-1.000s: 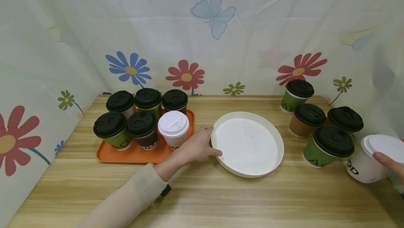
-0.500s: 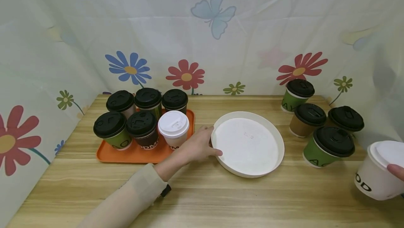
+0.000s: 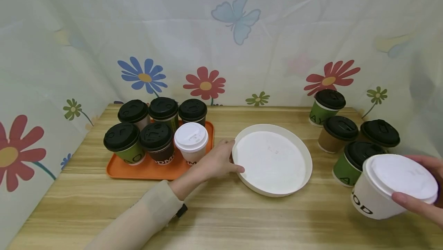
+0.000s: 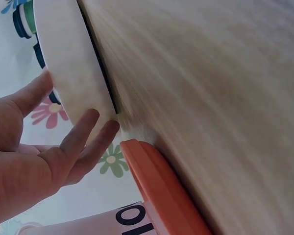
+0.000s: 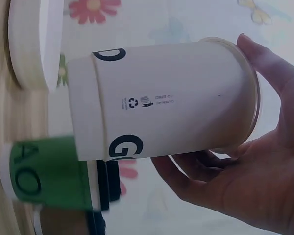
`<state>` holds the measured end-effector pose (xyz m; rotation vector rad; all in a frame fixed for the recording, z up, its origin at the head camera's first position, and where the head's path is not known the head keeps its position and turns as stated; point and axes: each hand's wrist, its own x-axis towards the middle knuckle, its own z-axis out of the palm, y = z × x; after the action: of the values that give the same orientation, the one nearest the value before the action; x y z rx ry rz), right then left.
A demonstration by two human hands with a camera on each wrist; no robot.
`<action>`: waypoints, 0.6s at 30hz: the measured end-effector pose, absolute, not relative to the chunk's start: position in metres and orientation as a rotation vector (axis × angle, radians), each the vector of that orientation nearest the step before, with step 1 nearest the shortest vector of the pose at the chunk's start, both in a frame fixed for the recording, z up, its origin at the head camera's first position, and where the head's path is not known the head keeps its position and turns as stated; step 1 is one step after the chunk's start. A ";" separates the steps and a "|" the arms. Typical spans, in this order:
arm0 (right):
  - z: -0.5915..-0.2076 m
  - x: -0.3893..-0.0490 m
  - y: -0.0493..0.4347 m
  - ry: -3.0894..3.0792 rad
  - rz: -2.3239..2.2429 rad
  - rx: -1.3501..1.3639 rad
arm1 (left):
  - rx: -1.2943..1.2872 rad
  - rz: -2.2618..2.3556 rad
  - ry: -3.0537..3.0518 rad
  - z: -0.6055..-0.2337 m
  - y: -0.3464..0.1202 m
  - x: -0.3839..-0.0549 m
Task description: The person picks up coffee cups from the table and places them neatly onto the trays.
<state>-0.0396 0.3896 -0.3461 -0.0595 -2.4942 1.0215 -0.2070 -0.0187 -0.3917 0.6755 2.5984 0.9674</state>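
Note:
My left hand (image 3: pixel 216 161) touches the near-left side of a round white shallow tray (image 3: pixel 271 161), thumb and fingertips spread along its outer wall (image 4: pixel 71 58). In the right wrist view, my right hand (image 5: pixel 255 181) grips a white lidded paper coffee cup (image 5: pixel 171 98) near the lid, thumb on one side and fingers on the other. Dark letters are printed on this cup. It is raised off the table, to the right of the tray, and overlaps a green coffee cup with a black lid (image 3: pixel 346 169) in the head view.
An orange tray (image 3: pixel 145 172) at left carries several lidded cups, including a white-lidded one (image 3: pixel 191 142). Behind the held cup stand a brown cup (image 3: pixel 330 140), another black-lidded cup (image 3: pixel 380 132) and a farther green cup (image 3: pixel 320 113). A patterned curtain (image 3: pixel 270 50) backs the table.
My right hand has lifted the white coffee cup from the group at right, drawn it toward me, then moved it left. My left hand has stayed at the round tray.

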 end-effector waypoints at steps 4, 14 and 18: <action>-0.340 -0.044 0.364 -2.567 1.178 0.032 | 0.682 0.965 2.604 -0.393 -0.019 -0.208; -0.336 -0.083 0.317 -2.630 1.380 0.167 | 0.765 0.959 2.610 -0.395 -0.019 -0.209; -0.339 -0.101 0.299 -2.624 1.421 0.255 | 0.748 0.959 2.602 -0.395 -0.020 -0.207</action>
<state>-0.1011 0.2991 -0.3392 0.2553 -2.6243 1.4208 -0.2074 -0.0203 -0.3946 0.7480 2.6018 0.9587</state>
